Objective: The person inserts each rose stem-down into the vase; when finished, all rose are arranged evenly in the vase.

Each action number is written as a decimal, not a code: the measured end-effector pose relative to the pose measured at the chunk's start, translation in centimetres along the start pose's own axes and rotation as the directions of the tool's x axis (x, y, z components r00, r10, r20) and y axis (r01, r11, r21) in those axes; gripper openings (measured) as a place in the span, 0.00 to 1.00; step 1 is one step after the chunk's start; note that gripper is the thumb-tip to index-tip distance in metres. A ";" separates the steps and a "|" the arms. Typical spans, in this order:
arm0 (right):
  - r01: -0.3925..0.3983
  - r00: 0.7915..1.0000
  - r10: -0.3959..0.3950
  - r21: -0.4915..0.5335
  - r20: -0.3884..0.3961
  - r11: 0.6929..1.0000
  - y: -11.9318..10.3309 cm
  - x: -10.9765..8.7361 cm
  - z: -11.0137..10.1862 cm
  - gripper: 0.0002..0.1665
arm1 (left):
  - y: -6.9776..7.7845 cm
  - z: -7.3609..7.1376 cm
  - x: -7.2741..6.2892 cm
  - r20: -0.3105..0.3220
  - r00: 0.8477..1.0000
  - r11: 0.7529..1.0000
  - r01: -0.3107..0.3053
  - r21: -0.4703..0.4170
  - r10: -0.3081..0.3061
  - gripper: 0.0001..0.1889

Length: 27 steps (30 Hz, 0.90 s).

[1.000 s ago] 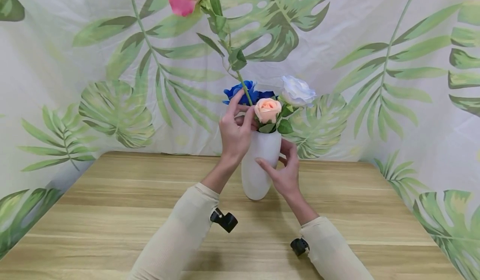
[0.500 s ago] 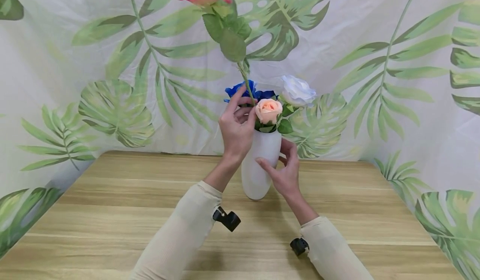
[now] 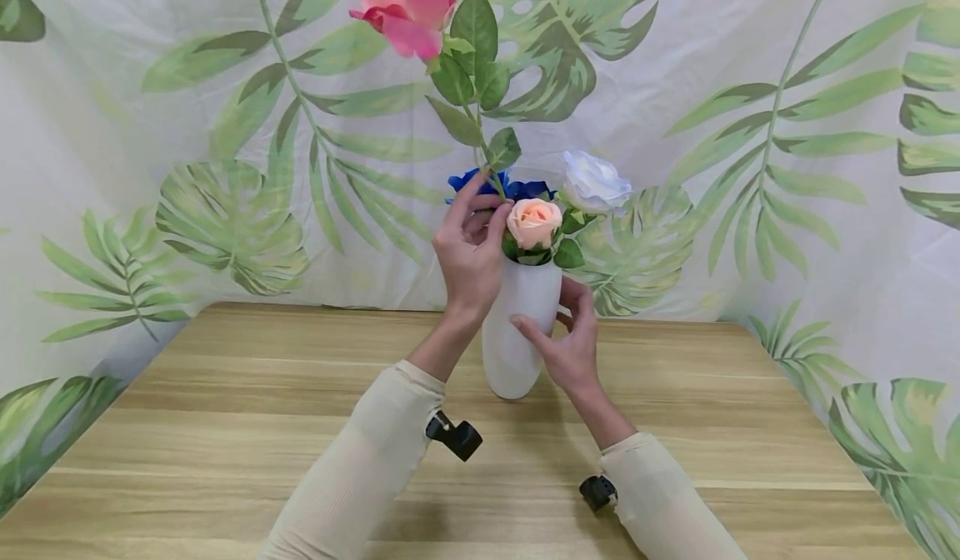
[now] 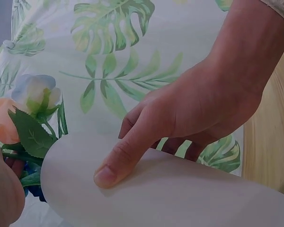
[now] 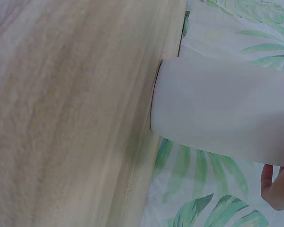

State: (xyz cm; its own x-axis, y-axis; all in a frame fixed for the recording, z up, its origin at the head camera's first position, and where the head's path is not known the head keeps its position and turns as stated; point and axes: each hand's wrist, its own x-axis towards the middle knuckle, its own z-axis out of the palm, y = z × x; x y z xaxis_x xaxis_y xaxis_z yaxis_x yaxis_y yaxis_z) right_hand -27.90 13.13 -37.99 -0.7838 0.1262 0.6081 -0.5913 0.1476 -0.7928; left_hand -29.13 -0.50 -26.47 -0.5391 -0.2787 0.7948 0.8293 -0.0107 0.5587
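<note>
My left hand [image 3: 468,256] pinches the green stem of a tall pink rose [image 3: 408,6] between thumb and fingers, just above the mouth of a white vase [image 3: 517,335]. The stem's lower end is hidden behind the hand and the other blooms. My right hand [image 3: 576,345] grips the vase from its right side, thumb across the front; in the left wrist view that thumb [image 4: 109,175] lies on the smooth wall. Upright on the table, the vase holds a peach rose [image 3: 534,223], a pale blue-white rose [image 3: 596,182] and dark blue blooms [image 3: 531,190].
The wood-grain table [image 3: 225,427] reaches back to a hanging cloth [image 3: 652,110] printed with green leaves. Black wrist cameras, such as the left one [image 3: 455,437], stick out from the cream sleeves. The right wrist view shows the vase base [image 5: 163,99] on the tabletop.
The pink rose has swung right, and its head and leaves have turned about the stem. My left fingers have shifted slightly on the stem. The right hand and vase stay nearly still.
</note>
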 end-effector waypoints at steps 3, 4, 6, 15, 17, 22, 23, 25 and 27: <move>0.001 1.000 -0.001 0.008 -0.002 1.000 0.0 0.0 0.0 0.43 | 0.0 -0.1 0.1 -0.005 1.000 1.000 0.012 -0.007 -0.012 0.21; 0.002 1.000 -0.002 0.013 -0.004 1.000 0.0 0.0 0.0 0.43 | 0.0 -0.1 0.1 -0.007 1.000 1.000 0.015 -0.007 -0.015 0.21; 0.008 1.000 -0.007 0.016 -0.011 1.000 0.1 0.0 0.1 0.42 | -0.1 -0.2 0.2 -0.011 1.000 1.000 0.017 -0.005 -0.017 0.21; 0.016 1.000 -0.016 -0.004 -0.012 1.000 0.1 0.0 0.2 0.43 | -0.3 -0.5 0.1 0.009 1.000 0.997 -0.020 0.076 0.020 0.23; 0.014 1.000 -0.014 -0.005 -0.011 1.000 0.1 0.0 0.2 0.42 | -0.5 -0.5 0.1 0.014 0.999 0.995 -0.044 0.085 0.043 0.22; 0.015 1.000 -0.015 -0.013 -0.011 1.000 0.0 0.0 0.1 0.43 | -0.7 -0.4 0.1 0.023 0.996 0.993 -0.086 0.077 0.085 0.20; 0.016 1.000 -0.016 -0.012 -0.011 1.000 0.0 0.0 0.1 0.43 | -0.7 -0.4 0.1 0.023 0.996 0.993 -0.092 0.079 0.090 0.21; 0.014 1.000 -0.014 -0.008 -0.009 1.000 -0.1 0.0 0.1 0.43 | -0.7 -0.5 0.1 0.023 0.995 0.992 -0.099 0.083 0.098 0.21; 0.013 1.000 -0.013 -0.001 -0.008 1.000 0.0 0.0 0.1 0.42 | -0.8 -0.5 0.2 0.025 0.994 0.990 -0.109 0.089 0.107 0.21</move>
State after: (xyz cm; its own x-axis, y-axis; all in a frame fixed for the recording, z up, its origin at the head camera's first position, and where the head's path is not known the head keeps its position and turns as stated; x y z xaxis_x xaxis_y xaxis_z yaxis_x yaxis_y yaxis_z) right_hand -27.90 13.00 -37.98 -0.7746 0.1321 0.6185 -0.6012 0.1503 -0.7849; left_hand -29.80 -1.00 -26.91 -0.4505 -0.2545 0.8557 0.8667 0.1052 0.4876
